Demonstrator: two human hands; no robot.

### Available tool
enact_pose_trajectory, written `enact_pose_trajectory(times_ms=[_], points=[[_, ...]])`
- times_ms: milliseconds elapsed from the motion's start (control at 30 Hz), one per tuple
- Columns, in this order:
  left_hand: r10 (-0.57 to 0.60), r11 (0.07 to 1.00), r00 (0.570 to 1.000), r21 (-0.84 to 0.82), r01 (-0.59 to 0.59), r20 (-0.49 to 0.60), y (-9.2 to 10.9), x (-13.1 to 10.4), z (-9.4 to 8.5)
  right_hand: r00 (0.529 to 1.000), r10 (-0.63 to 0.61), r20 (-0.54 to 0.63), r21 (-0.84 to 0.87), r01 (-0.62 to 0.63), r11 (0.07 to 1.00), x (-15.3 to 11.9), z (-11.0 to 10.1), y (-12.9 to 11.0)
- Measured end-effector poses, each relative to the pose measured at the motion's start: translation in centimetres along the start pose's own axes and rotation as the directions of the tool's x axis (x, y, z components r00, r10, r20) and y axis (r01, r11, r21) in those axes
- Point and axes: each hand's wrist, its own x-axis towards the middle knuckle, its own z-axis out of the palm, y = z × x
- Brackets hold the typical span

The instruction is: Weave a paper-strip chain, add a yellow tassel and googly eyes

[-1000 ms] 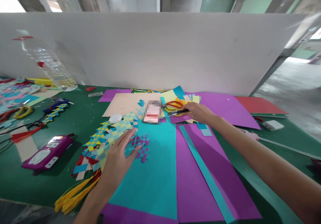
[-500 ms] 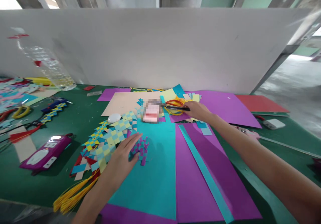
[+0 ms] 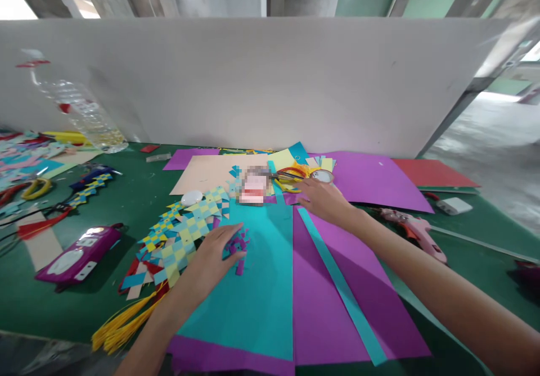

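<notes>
My left hand [image 3: 213, 258] rests over the teal sheet [image 3: 257, 308], thumb and fingers apart. Beside its fingertips lies a small purple woven paper piece [image 3: 239, 247], partly covered by the hand. My right hand [image 3: 327, 200] is over the upper end of the purple sheet [image 3: 329, 308], fingers stretched out to the left with nothing seen in them. Just behind those fingers is a slim dark tool [image 3: 289, 175], lying by orange-handled scissors [image 3: 291, 172] and a roll of clear tape [image 3: 322, 176]. A teal strip [image 3: 341, 286] crosses the purple sheet.
Checkered woven paper pieces [image 3: 189, 230] and a yellow tassel [image 3: 122, 325] lie left of the teal sheet. A purple device [image 3: 80, 255] and a plastic bottle [image 3: 80, 106] are further left. A pink glue gun [image 3: 415, 230] lies right of my right forearm. A white partition [image 3: 236, 84] stands behind.
My right hand has moved left and slightly toward me, away from the dark tool's end. The tape roll and glue gun now show more fully. My left hand's thumb and fingers have spread slightly.
</notes>
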Motion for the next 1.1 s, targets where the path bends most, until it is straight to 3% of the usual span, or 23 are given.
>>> enact_pose_trajectory(times_ms=[100,233,400,700,900,1000,1100], points=[[0.043,0.999,0.998,0.022,-0.044,0.045,-0.3,0.4,-0.2,0.99,-0.054,0.129,-0.061,0.062,0.996,-4.4,-1.4,-2.6],[0.081,0.996,0.981,0.023,-0.087,0.176,-0.6,0.9,-0.8,0.932,0.049,0.36,-0.071,-0.025,0.997,-9.9,-2.0,-5.2],[0.085,0.995,0.941,0.029,-0.1,0.329,0.2,1.4,-2.0,0.887,0.296,0.355,-0.153,-0.257,0.954,-12.7,-1.6,-5.1],[-0.011,0.997,0.889,0.076,-0.027,0.458,1.7,1.7,-3.0,0.883,0.223,0.413,0.246,-0.344,0.906,-12.0,-0.6,-0.9],[0.047,0.999,0.886,-0.034,-0.035,0.462,2.3,1.2,-3.4,0.921,0.25,0.298,0.129,-0.298,0.946,-8.3,-2.8,-1.3],[0.047,0.998,0.885,-0.067,-0.018,0.463,2.3,1.0,-4.3,0.913,0.16,0.375,0.073,-0.201,0.977,-6.7,-3.3,-2.1],[0.065,0.996,0.873,-0.088,-0.025,0.483,2.3,0.7,-5.1,0.877,0.079,0.474,0.123,-0.155,0.98,-6.1,-2.5,-2.4]])
